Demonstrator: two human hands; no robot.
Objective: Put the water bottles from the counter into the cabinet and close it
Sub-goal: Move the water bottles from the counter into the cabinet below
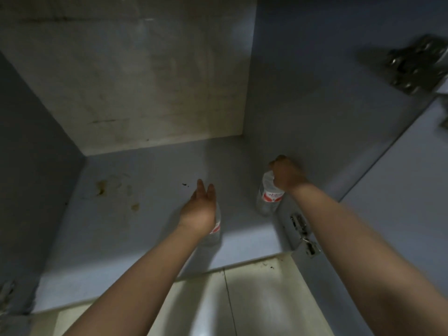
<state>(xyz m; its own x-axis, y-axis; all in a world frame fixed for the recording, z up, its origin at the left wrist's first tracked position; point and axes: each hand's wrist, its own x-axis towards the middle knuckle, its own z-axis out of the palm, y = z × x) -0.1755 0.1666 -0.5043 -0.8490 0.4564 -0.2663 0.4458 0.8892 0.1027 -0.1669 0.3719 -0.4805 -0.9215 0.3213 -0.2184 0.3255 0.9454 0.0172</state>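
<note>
Inside the open cabinet (145,180), the right hand (287,174) is gripping one water bottle's (270,197) top at centre right; the left hand (200,209), fingers straight, is resting against a second bottle (215,230) at centre.

Two bare forearms enter from the bottom edge, each uncovered from the frame's edge to the wrist, no sleeve reaching into view. The left hand (200,209) and the right hand (286,174) are likewise bare, without gloves. Neither wrist carries a watch, strap or bracelet, and no ring can be made out on the fingers that show (the picture is soft and dimly lit, so fine detail such as nails is lost). Both forearms appear slender and smooth, tapering evenly toward the wrists. The left forearm lies partly in shadow along its lower side; the right catches slightly more light.
</note>
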